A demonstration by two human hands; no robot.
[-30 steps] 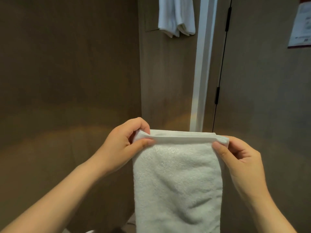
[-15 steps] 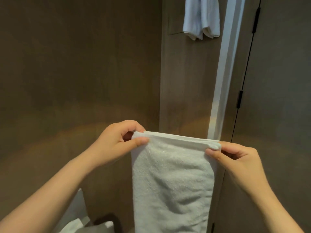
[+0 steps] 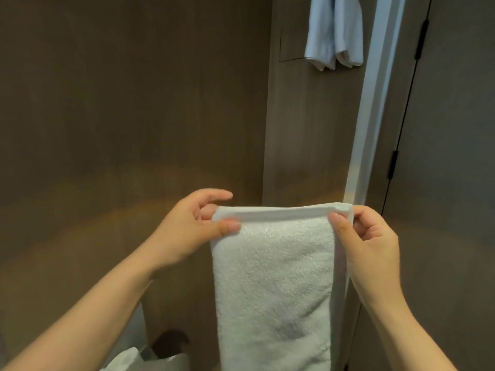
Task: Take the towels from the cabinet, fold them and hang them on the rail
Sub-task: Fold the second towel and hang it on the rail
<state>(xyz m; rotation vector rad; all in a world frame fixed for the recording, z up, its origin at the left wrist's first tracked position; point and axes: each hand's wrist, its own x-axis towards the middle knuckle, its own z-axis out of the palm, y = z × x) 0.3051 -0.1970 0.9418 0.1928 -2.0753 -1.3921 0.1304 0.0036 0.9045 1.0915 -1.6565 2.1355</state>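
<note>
My left forearm [image 3: 88,314] and right forearm [image 3: 407,336] reached up and forward, hands level. My left grip [image 3: 192,231] pinched one top corner of the towel [image 3: 276,277] between thumb and fingers; my right grip [image 3: 372,250] pinched the other, fingers curled.

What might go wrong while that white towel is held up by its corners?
The left hand and right hand only pinch the top corners of the white towel, so a corner may slip and the layers fall apart. The hung towel higher up looks bunched; placing this one beside it could crowd both.
</note>
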